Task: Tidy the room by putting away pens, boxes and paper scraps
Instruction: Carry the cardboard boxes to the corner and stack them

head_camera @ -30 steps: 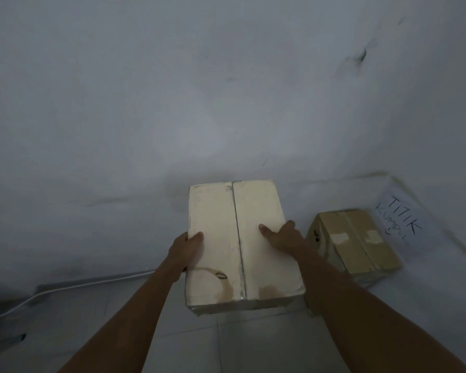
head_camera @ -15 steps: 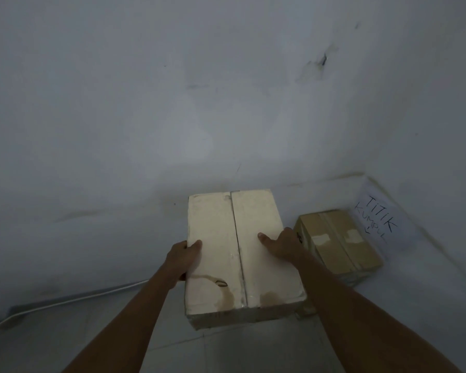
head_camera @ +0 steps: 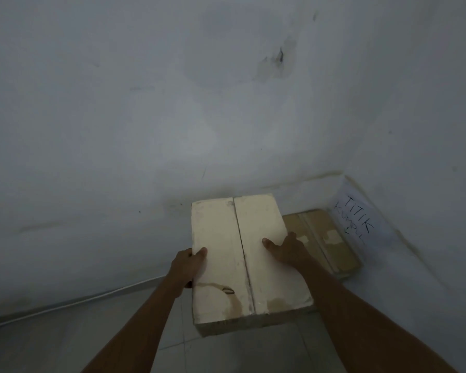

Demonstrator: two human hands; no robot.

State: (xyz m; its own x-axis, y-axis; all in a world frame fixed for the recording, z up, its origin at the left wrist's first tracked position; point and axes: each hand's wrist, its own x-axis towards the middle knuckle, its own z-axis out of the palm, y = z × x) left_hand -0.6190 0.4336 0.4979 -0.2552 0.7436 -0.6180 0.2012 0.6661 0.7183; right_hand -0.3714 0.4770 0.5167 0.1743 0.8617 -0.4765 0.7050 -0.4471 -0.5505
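Head view: both hands grip a pale box (head_camera: 242, 254) by its long sides. The left hand (head_camera: 189, 265) and right hand (head_camera: 288, 251) each lay a thumb on the lid, with the other fingers wrapped round the edge. The box seems to hang above the floor (head_camera: 97, 337) near the corner. It partly covers a brown box (head_camera: 326, 238) lying below a paper sign (head_camera: 358, 224) on the wall.

To set it down well, keep the lid level and lower it just beside the brown box. Slide the fingers out before the full weight settles.

Hidden are the fingers beneath, the box's underside and contents, and the brown box's near left part. I cannot tell whether the two boxes touch. The light is dim, and no pens or scraps show.
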